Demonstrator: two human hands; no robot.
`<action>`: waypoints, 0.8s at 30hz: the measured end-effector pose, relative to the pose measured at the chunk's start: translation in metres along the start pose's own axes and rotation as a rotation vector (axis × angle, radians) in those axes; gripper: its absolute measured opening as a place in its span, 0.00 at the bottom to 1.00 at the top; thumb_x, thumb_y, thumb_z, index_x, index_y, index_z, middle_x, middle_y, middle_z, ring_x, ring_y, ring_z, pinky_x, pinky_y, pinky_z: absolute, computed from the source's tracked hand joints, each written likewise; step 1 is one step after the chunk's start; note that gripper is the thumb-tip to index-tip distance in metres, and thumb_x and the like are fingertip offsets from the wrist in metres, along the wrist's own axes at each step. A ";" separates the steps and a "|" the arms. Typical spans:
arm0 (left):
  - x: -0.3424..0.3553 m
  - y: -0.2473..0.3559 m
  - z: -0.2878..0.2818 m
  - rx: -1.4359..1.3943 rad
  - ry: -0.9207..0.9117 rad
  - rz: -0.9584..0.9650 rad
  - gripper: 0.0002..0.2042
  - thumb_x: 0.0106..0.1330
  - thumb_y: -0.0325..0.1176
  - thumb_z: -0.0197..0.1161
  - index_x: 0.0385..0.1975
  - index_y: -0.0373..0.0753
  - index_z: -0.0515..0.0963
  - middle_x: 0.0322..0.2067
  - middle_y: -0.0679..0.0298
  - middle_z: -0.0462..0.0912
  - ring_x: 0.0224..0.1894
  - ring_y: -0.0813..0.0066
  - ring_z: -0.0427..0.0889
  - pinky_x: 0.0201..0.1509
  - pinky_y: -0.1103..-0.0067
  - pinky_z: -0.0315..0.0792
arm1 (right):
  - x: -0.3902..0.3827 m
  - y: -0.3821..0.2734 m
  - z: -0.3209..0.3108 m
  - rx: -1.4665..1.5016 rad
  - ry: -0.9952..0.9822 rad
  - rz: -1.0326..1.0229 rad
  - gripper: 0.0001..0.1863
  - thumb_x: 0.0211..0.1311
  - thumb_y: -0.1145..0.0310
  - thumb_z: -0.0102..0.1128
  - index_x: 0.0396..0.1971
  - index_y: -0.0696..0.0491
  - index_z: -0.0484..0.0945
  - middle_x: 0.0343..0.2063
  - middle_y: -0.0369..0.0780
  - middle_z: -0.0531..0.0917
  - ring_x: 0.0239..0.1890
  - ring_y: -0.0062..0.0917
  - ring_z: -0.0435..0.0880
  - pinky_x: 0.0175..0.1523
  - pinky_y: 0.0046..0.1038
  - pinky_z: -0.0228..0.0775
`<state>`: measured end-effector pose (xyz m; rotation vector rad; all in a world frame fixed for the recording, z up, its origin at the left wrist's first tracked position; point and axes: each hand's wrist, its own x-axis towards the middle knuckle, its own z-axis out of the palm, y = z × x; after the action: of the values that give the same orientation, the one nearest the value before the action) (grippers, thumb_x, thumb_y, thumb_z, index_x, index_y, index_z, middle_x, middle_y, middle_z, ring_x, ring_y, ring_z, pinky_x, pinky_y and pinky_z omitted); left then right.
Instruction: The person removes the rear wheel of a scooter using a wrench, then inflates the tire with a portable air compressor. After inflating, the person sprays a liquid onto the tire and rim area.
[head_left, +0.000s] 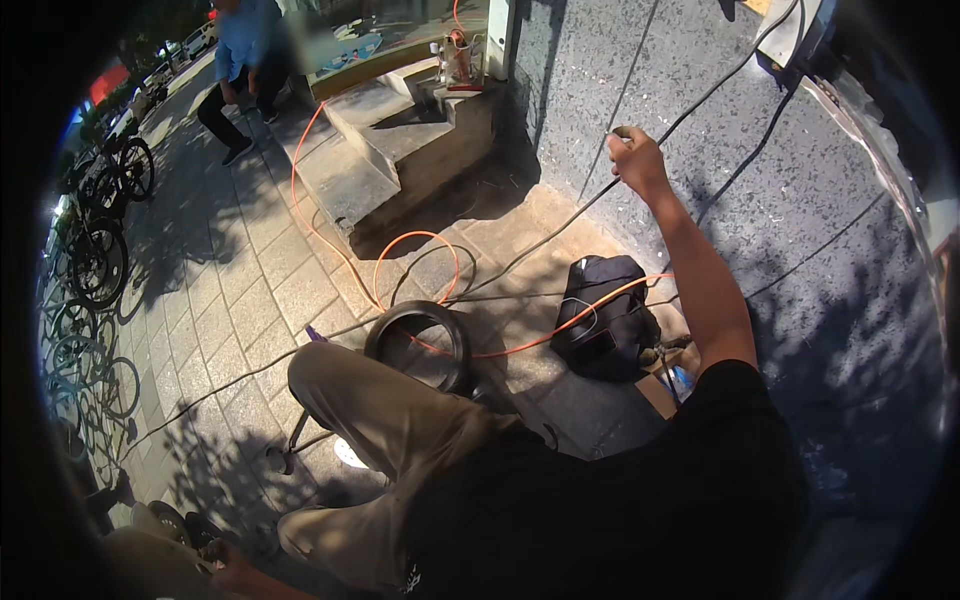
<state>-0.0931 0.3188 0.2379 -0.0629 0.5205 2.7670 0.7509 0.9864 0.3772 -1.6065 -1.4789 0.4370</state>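
Observation:
My right hand (pixel 636 158) is raised beside the speckled grey wall, fingers closed on a black cable (pixel 700 100) that runs diagonally down to the paving. My left hand (pixel 228 568) is low at the lower left, fingers bent against a beige and dark object (pixel 172 540) too dim to name. Beyond my bent knees lies a black tyre (pixel 455 350), with an orange hose (pixel 500 352) and cables around it. A black bag (pixel 590 340) sits below my right forearm, beside some small items on cardboard (pixel 655 395).
Concrete steps (pixel 350 180) stand ahead, a small metal machine (pixel 458 62) with red parts on top. A person in a blue shirt (pixel 245 45) is at the upper left. Parked bicycles (pixel 100 250) line the left edge. The grey wall (pixel 800 200) bounds my right side.

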 end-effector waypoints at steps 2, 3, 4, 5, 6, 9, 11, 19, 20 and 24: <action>0.048 -0.019 -0.036 0.111 -0.005 0.059 0.12 0.77 0.41 0.59 0.42 0.37 0.74 0.32 0.64 0.74 0.34 0.64 0.77 0.40 0.64 0.71 | -0.006 0.051 -0.057 0.005 0.074 0.017 0.19 0.75 0.56 0.64 0.49 0.58 0.87 0.28 0.38 0.89 0.25 0.24 0.89 0.32 0.28 0.80; 0.055 -0.029 -0.046 0.096 0.023 -0.037 0.11 0.76 0.40 0.60 0.41 0.38 0.74 0.31 0.64 0.73 0.33 0.65 0.76 0.38 0.64 0.70 | -0.023 0.078 -0.069 -0.048 0.086 0.125 0.19 0.75 0.55 0.65 0.48 0.56 0.88 0.28 0.36 0.88 0.24 0.22 0.88 0.29 0.28 0.80; 0.061 -0.050 -0.057 0.075 0.057 -0.150 0.10 0.75 0.40 0.60 0.39 0.39 0.74 0.30 0.65 0.73 0.32 0.66 0.75 0.37 0.65 0.69 | -0.024 0.139 -0.095 -0.121 0.003 0.228 0.20 0.75 0.51 0.66 0.49 0.54 0.86 0.30 0.36 0.86 0.24 0.21 0.86 0.25 0.28 0.76; 0.080 -0.029 -0.044 0.156 0.147 -0.109 0.10 0.75 0.40 0.60 0.38 0.40 0.74 0.30 0.66 0.72 0.31 0.66 0.74 0.36 0.65 0.68 | -0.044 0.180 -0.088 -0.109 -0.080 0.362 0.19 0.75 0.52 0.66 0.48 0.54 0.86 0.29 0.36 0.86 0.23 0.22 0.85 0.25 0.28 0.75; 0.090 -0.015 -0.033 0.227 0.246 -0.067 0.10 0.75 0.40 0.60 0.37 0.41 0.74 0.29 0.66 0.72 0.30 0.67 0.73 0.35 0.65 0.67 | -0.069 0.209 -0.079 -0.107 -0.162 0.485 0.19 0.74 0.53 0.66 0.47 0.54 0.85 0.29 0.36 0.85 0.22 0.22 0.85 0.24 0.28 0.74; 0.095 -0.037 -0.013 0.297 0.402 -0.043 0.12 0.75 0.42 0.59 0.35 0.41 0.74 0.27 0.66 0.71 0.28 0.68 0.71 0.33 0.67 0.65 | -0.159 0.301 -0.098 -0.296 -0.279 0.715 0.18 0.72 0.57 0.66 0.48 0.58 0.84 0.28 0.39 0.84 0.20 0.24 0.84 0.21 0.32 0.72; 0.096 -0.048 0.009 0.364 0.455 -0.003 0.13 0.76 0.44 0.58 0.34 0.41 0.74 0.26 0.66 0.70 0.27 0.68 0.70 0.33 0.68 0.64 | -0.220 0.335 -0.111 -0.430 -0.284 0.785 0.15 0.63 0.62 0.64 0.34 0.62 0.86 0.20 0.46 0.85 0.23 0.35 0.89 0.28 0.36 0.80; 0.098 -0.054 0.077 0.428 0.277 -0.065 0.13 0.70 0.44 0.62 0.35 0.39 0.77 0.28 0.66 0.75 0.30 0.66 0.75 0.34 0.67 0.70 | -0.414 0.434 -0.092 -0.593 -0.429 1.199 0.20 0.67 0.63 0.59 0.47 0.64 0.87 0.36 0.55 0.91 0.33 0.45 0.93 0.35 0.43 0.83; 0.097 -0.071 0.079 0.474 0.351 -0.041 0.13 0.70 0.43 0.61 0.35 0.39 0.75 0.26 0.65 0.73 0.27 0.66 0.73 0.33 0.67 0.67 | -0.440 0.449 -0.110 -0.673 -0.428 1.188 0.22 0.67 0.60 0.58 0.49 0.63 0.87 0.40 0.56 0.92 0.39 0.48 0.94 0.42 0.45 0.86; 0.097 -0.096 0.150 0.571 0.297 0.022 0.11 0.69 0.40 0.60 0.35 0.37 0.75 0.23 0.63 0.72 0.22 0.65 0.71 0.31 0.66 0.67 | -0.477 0.400 -0.109 -0.915 -0.201 1.090 0.26 0.68 0.52 0.58 0.53 0.57 0.86 0.46 0.54 0.92 0.51 0.51 0.92 0.57 0.50 0.83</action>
<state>-0.1511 0.4870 0.3342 -0.3354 1.3677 2.5298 0.9712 0.5449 -0.0176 -3.1625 -0.7951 0.5399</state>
